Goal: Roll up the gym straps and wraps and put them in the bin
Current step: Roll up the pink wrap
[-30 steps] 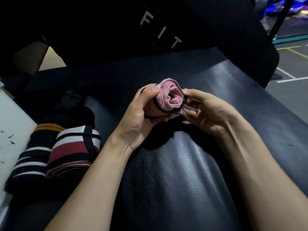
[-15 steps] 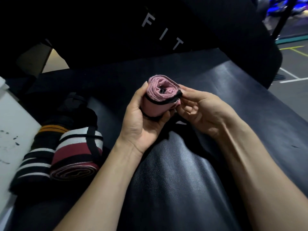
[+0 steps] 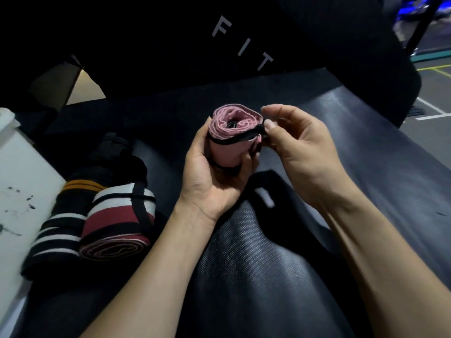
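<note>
A rolled pink wrap (image 3: 230,142) stands on end in my left hand (image 3: 210,181), whose fingers curl round its lower half. A thin black loop (image 3: 240,139) runs around the roll. My right hand (image 3: 300,147) pinches that loop at the roll's right side with thumb and forefinger. To the left on the black padded bench (image 3: 366,154) lie a rolled maroon, white and black wrap (image 3: 119,220) and a rolled black wrap with white and orange stripes (image 3: 61,228).
A white bin edge (image 3: 17,191) fills the left border. A dark backrest with the letters F I T (image 3: 241,42) rises behind the bench. More black straps (image 3: 117,152) lie behind the striped rolls. Gym floor (image 3: 434,93) shows at right.
The pink roll turned more upright, its spiral end now facing up. My right hand rose from beside the roll and now pinches the black loop at its upper right.
</note>
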